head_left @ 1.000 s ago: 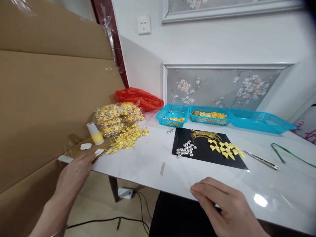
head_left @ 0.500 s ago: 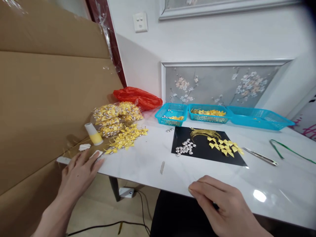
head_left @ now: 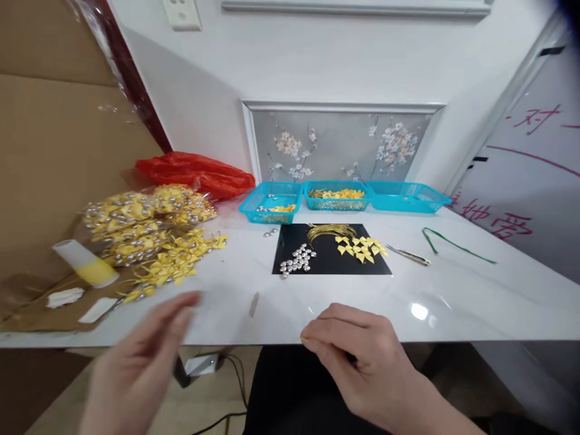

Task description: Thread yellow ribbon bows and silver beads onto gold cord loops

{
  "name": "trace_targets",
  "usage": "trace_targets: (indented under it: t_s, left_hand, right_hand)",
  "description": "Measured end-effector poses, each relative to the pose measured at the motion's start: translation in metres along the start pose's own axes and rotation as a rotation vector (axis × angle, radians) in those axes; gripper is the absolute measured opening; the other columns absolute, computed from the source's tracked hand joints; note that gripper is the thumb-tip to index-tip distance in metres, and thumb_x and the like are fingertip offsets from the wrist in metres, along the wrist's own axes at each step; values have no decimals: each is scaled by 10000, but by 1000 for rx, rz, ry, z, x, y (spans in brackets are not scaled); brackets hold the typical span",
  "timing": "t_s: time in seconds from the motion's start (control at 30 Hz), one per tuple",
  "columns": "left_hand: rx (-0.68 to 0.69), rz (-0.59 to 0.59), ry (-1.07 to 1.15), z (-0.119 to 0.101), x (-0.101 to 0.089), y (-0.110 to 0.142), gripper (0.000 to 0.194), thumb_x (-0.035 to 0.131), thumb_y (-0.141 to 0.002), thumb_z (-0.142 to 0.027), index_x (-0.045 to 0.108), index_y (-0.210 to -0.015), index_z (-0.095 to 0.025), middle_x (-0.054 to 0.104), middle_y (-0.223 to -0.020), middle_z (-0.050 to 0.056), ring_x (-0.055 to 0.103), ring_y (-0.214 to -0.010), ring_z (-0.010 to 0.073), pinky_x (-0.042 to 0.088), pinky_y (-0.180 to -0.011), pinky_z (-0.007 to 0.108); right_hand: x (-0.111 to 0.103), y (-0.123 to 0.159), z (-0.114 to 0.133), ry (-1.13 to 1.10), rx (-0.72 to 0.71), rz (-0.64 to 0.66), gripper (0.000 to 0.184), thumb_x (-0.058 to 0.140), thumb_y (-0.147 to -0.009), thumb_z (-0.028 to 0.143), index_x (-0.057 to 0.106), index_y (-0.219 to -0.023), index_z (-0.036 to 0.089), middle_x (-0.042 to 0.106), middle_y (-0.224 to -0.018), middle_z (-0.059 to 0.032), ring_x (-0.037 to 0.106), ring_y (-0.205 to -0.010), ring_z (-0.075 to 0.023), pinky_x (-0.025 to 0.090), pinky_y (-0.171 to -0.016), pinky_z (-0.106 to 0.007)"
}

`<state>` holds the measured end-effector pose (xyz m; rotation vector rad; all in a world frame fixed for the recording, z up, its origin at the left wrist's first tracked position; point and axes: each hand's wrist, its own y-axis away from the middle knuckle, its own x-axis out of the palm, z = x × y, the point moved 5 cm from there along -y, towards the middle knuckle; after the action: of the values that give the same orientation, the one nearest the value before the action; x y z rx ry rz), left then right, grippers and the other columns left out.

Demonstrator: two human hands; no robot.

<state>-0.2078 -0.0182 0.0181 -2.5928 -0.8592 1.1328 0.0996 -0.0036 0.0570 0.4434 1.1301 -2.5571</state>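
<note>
My right hand point(head_left: 353, 344) is at the table's front edge, thumb and forefinger pinched together; anything between them is too small to make out. My left hand point(head_left: 147, 350), smeared by motion, hangs over the front edge at the left, nearest the heap of yellow flower sprigs point(head_left: 176, 260) with silver beads. Beyond my right hand lies a black mat point(head_left: 330, 263). On it are loose silver beads point(head_left: 299, 260), a bundle of gold wires point(head_left: 330, 231) and several yellow petal pieces point(head_left: 361, 248). Tweezers point(head_left: 410, 255) rest just right of the mat.
Blue baskets point(head_left: 270, 208) stand along the wall, some holding yellow and silver pieces. At the left are bagged sprigs point(head_left: 131, 223), a red plastic bag point(head_left: 194, 175), a white-and-yellow cone point(head_left: 86, 263) and white paper pieces point(head_left: 97, 310). A green ribbon point(head_left: 457, 246) lies right.
My left hand has left the white paper at the far left and come toward the middle. The view has swung right. My right hand keeps its pinch.
</note>
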Motion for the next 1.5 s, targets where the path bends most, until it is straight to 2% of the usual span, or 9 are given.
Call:
trace_targets:
  t_s: [0.03, 0.13, 0.37, 0.53, 0.67, 0.77, 0.97, 1.2, 1.5]
  left_hand:
    - [-28, 224, 185, -17, 23, 15, 431, 623, -872, -532, 704, -1219, -290, 771, -1179, 20, 704, -1097, 321, 543, -980, 423]
    - [-101, 500, 555, -69, 67, 52, 296, 757, -786, -449, 796, -1054, -330, 824, -1044, 32, 781, -874, 249, 624, -793, 294]
    - [119, 404, 585, -127, 85, 57, 102, 747, -768, -247, 812, -740, -320, 746, -626, -29, 678, -540, 134, 543, -535, 153]
    - [166, 469, 567, -131, 91, 61, 235, 679, -863, -306, 650, -640, -237, 549, -601, -34, 493, -539, 104, 429, -510, 161]
    - [-280, 619, 1003, -123, 106, 68, 333, 754, -794, -439, 604, -591, -222, 627, -839, 16, 601, -874, 181, 545, -760, 234]
    - [-567, 554, 1214, -114, 115, 68, 298, 888, -602, -461, 678, -586, -251, 670, -851, 15, 631, -1067, 261, 577, -882, 371]
    - [-298, 493, 905, -107, 123, 48, 229, 883, -604, -510, 796, -630, -300, 751, -846, 1, 658, -750, 127, 545, -668, 164]
    - [24, 843, 653, -137, 133, 64, 269, 762, -768, -393, 782, -575, -208, 732, -647, 46, 614, -548, 139, 493, -534, 203]
    - [-99, 746, 678, -122, 143, 60, 75, 817, -706, -294, 820, -695, -220, 800, -770, 50, 698, -738, 207, 547, -698, 257]
  right_hand:
    - [-2, 1, 0, 13, -6, -7, 220, 524, -922, 36, 731, -895, 106, 682, -770, -82, 622, -671, -151, 511, -594, -249]
    - [-8, 6, 1, 55, -19, -15, 241, 509, -925, 15, 728, -873, 101, 685, -784, -98, 619, -673, -157, 501, -591, -260]
    - [-17, 14, -4, 122, -37, -6, 248, 499, -942, 22, 722, -862, 95, 646, -727, -77, 571, -651, -150, 475, -589, -258]
    - [-18, 15, -10, 113, -8, -39, 241, 503, -938, 29, 717, -861, 110, 646, -748, -74, 581, -663, -152, 479, -602, -253]
    - [-18, 15, -21, 46, 57, -52, 233, 505, -949, 34, 717, -926, 127, 672, -849, -87, 632, -748, -158, 511, -689, -245]
    - [-22, 20, -34, 17, 132, -84, 193, 548, -954, 75, 732, -952, 133, 679, -850, -75, 637, -738, -148, 506, -695, -232]
    - [-30, 31, -36, -5, 221, -52, 222, 551, -928, 58, 744, -874, 153, 666, -754, -35, 609, -663, -129, 457, -603, -219]
    - [-38, 18, -26, 75, 58, -113, 239, 501, -908, 25, 701, -828, 127, 632, -725, -49, 573, -647, -134, 450, -593, -230]
    - [-39, 22, -25, 106, 40, -112, 262, 474, -900, 5, 700, -861, 133, 655, -766, -66, 593, -673, -150, 470, -603, -247]
